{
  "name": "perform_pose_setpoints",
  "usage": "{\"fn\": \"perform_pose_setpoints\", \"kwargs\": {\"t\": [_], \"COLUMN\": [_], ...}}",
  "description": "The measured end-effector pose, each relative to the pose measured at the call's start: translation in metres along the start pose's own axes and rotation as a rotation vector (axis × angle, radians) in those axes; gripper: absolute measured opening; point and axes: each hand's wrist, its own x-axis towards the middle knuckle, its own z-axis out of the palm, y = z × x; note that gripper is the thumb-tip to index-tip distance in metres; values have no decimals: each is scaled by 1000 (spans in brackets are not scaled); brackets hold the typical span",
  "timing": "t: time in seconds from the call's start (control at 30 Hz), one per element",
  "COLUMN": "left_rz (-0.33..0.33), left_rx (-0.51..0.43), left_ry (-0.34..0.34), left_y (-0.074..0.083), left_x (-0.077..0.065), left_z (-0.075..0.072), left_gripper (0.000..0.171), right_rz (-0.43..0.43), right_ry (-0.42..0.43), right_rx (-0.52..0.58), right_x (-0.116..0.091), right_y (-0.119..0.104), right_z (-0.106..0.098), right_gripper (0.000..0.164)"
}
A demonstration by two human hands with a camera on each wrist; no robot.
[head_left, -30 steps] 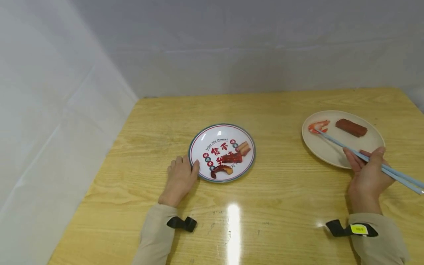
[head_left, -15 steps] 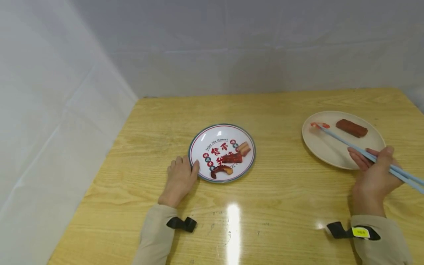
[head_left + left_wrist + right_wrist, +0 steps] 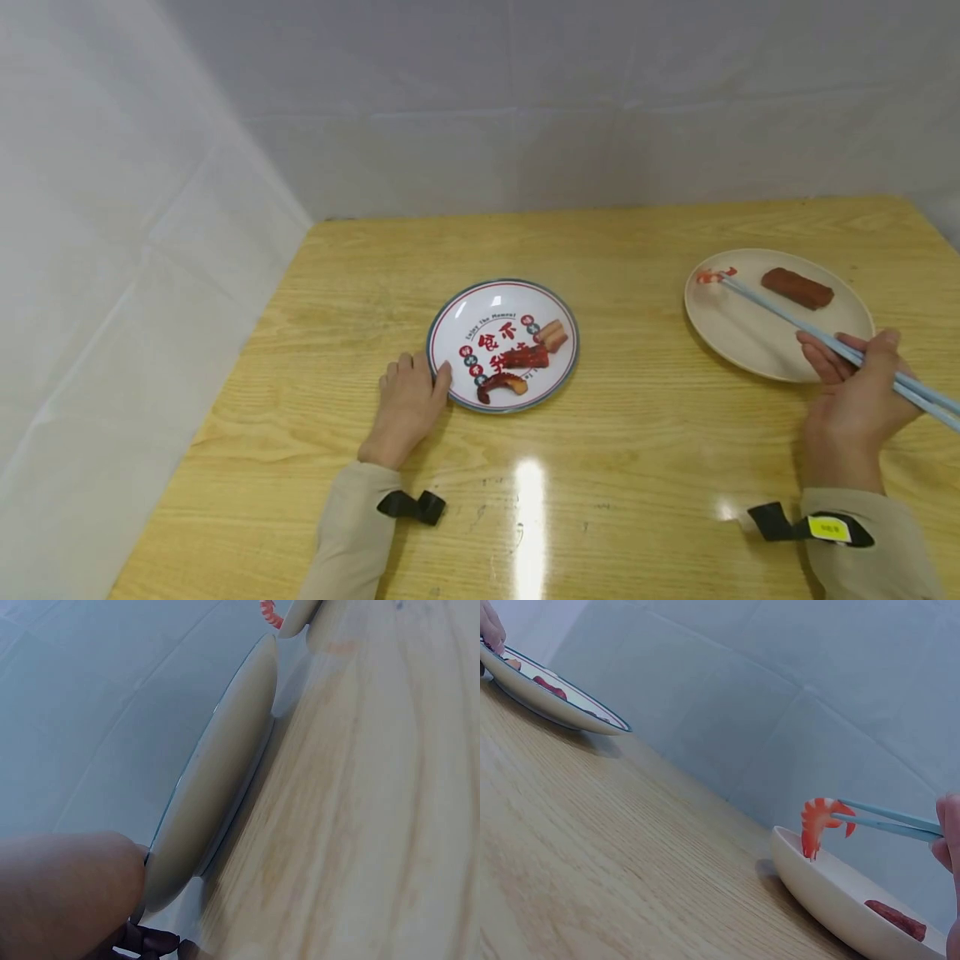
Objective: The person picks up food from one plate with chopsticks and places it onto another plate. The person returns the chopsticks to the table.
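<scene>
My right hand (image 3: 855, 408) holds a pair of light blue chopsticks (image 3: 795, 321). Their tips pinch a red-and-white shrimp (image 3: 821, 823), raised above the left rim of the cream plate (image 3: 750, 354) in the right wrist view. A reddish-brown slab of meat (image 3: 797, 287) lies on that plate. With the thumb over its rim and the fingers along its outer side, my left hand (image 3: 408, 408) grips a white plate (image 3: 457, 317) with a blue-green edge and red lettering. On it lie a curled tentacle piece (image 3: 501, 386), a glossy red piece (image 3: 527, 358) and a pale striped piece (image 3: 551, 335).
Both plates stand on a wood-grain table (image 3: 630, 467), the cream one at the right, the lettered one near the middle. A pale sheet (image 3: 450, 158) hangs behind the far edge and down the left side. Black straps (image 3: 412, 506) circle both sleeves.
The shrimp has been lifted off the cream plate in the chopsticks and turned. My right hand has shifted slightly right. The left hand and its plate have stayed still.
</scene>
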Motion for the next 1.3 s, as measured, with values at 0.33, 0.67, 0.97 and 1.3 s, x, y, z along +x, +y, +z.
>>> {"fn": "perform_pose_setpoints", "kwargs": {"t": [0.33,0.67,0.97,1.3], "left_rz": [0,-4,-2,-5], "left_rx": [1,-2,-8,-9], "left_ry": [1,-8,-4,-5], "left_y": [0,1,1,1], "left_x": [0,0,-1,-1], "left_z": [0,1,0,-1], "left_gripper": [49,50,51,51], "right_rz": [122,-145,-310,-229], "right_ry": [-91,-365,-565,-429], "right_rx": [-274,-422,-566,-615], "right_x": [4,6,1,2], "right_y": [-9,-12,-8,-21], "right_z": [-7,-11,-12,-10], "right_gripper": [26,19,15,30]}}
